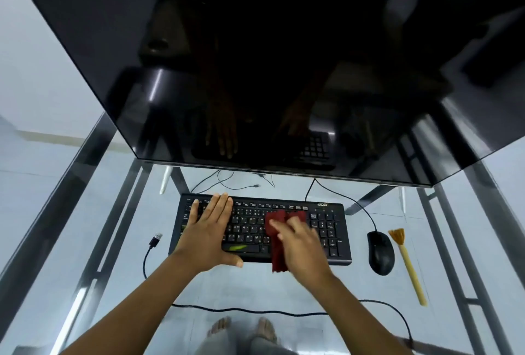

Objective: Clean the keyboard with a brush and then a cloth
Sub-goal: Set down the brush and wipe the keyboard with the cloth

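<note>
A black keyboard lies flat on the glass desk, below the monitor. My left hand rests flat on the keyboard's left half, fingers spread, holding nothing. My right hand presses a dark red cloth onto the keys right of centre; the cloth hangs over the keyboard's front edge. A yellow-handled brush with tan bristles lies on the desk at the far right, apart from both hands.
A large dark monitor overhangs the desk behind the keyboard. A black mouse sits between keyboard and brush. A loose USB plug lies left of the keyboard, and a cable crosses the glass desktop in front.
</note>
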### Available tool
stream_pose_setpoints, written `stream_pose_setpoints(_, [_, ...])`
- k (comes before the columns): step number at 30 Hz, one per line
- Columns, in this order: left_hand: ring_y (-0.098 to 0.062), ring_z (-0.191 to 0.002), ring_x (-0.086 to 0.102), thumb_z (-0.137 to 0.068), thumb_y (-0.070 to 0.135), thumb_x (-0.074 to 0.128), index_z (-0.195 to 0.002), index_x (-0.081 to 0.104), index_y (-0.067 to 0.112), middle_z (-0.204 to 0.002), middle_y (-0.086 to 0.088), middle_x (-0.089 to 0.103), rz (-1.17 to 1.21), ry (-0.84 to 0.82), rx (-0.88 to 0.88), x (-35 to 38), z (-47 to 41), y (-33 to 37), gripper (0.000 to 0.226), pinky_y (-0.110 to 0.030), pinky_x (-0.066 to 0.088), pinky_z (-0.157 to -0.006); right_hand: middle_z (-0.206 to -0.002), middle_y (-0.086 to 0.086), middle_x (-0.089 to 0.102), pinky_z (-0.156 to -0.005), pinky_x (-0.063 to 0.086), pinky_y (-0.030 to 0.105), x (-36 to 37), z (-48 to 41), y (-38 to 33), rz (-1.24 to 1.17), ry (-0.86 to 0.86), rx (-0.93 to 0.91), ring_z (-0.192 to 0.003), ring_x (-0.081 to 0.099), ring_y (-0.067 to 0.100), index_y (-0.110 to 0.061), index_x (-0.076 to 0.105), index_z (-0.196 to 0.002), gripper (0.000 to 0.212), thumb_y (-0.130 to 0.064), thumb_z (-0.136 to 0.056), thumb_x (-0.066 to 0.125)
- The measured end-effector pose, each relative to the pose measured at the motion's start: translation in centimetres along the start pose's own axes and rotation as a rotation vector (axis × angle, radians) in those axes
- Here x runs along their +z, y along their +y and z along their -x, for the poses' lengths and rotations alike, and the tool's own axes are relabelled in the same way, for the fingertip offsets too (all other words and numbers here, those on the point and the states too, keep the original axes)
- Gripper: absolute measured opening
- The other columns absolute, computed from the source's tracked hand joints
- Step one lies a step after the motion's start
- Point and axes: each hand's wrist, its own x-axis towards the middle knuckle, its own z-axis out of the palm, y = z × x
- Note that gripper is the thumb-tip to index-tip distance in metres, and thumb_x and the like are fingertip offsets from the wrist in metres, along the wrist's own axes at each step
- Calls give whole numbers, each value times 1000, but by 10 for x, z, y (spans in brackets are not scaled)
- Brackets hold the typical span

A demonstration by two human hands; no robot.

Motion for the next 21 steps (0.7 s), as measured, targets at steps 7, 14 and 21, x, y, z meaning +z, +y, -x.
stream_pose_setpoints(7, [-13,-142,-26,-48,97,40,-151,-10,12,-158,1,-19,33,65,64,-9,5,-35,143,-49,-18,-114,-101,0,58,-78,54,35,-2,5,-11,13,-6,-13,-87,59,20,-31,62,-127,43,-11,-89,62])
stream_pose_setpoints(14, [-9,-141,-28,-42,96,47,-151,-16,15,-155,7,-26,190,-45,61,-11,16,-92,149,-42,-21,-113,-105,-1,57,-80,49,34,10,17,-53,-6,-208,-227,-92,53,18,-42,56,-125,38,-18,-95,50])
stream_pose_setpoints(21, [-8,-143,-23,-48,88,60,-151,-17,17,-155,9,-24,274,18,88,-3,19,-97,146,-39,-17,-115,-113,8,57,-75,56,38,20,-5,-60,92,18,195,-93,61,28,-27,46,-140,40,-28,-100,45])
